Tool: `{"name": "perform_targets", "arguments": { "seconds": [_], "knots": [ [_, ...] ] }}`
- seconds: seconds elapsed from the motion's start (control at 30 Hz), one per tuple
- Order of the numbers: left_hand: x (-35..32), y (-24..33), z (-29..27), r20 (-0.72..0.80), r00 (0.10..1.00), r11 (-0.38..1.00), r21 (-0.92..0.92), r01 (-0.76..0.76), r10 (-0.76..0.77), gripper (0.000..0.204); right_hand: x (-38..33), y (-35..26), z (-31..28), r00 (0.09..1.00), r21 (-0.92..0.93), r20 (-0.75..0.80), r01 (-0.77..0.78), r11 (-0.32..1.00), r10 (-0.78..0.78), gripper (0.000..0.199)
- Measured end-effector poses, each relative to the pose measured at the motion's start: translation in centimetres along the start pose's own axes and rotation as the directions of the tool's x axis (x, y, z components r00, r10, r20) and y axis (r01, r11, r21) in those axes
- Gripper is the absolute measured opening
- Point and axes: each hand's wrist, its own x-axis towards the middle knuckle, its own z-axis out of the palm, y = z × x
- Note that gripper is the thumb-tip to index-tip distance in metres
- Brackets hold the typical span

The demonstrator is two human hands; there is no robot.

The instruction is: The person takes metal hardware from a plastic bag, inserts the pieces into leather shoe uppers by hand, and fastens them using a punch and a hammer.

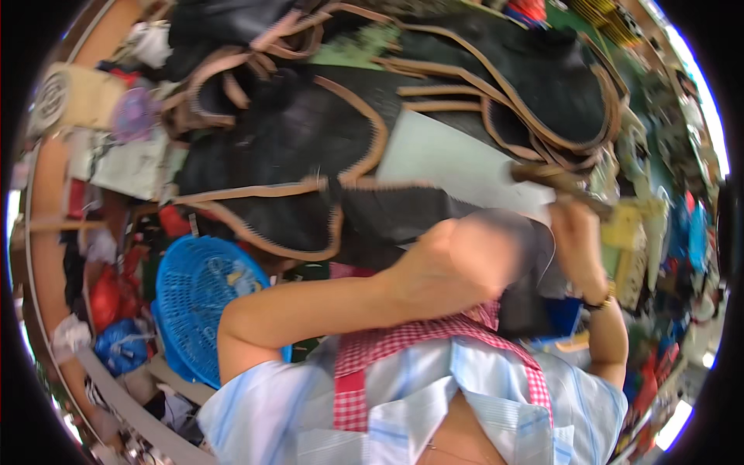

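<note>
My left hand (pixel 473 256) is closed on the edge of a black leather piece (pixel 434 213), which folds up around the fingers; blur hides the exact grip. To its right, my right hand (pixel 577 236) is raised and closed on a brown hammer-like tool (pixel 559 184), smeared by motion. Under the hands lies a pale grey board (pixel 446 159). The leather stretches left across the worktop into larger black panels (pixel 279 139) edged with tan, zigzag-looking borders.
More tan-edged black leather pieces (pixel 535 77) are stacked at the far right. A blue plastic basket (pixel 205 283) stands at the left below the worktop, near a small fan (pixel 133 114). A cream-coloured machine part (pixel 632 232) is close on the right.
</note>
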Motion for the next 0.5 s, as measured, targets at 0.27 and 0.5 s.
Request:
{"name": "perform_targets", "arguments": {
  "seconds": [0.27,0.5],
  "knots": [
    [-2.8,-17.6,-15.0,0.565,0.705,0.779,-0.164,0.605,-0.428,0.014,-1.9,6.1,-3.2,0.981,0.259,-0.046,-0.173,0.950,0.191,0.020],
    [-14.7,-22.3,-5.9,0.022,0.681,0.676,0.149,0.722,-0.732,0.044,-0.9,5.2,2.4,0.947,-0.301,0.037,0.316,0.900,-0.320,0.024]
  ]
}}
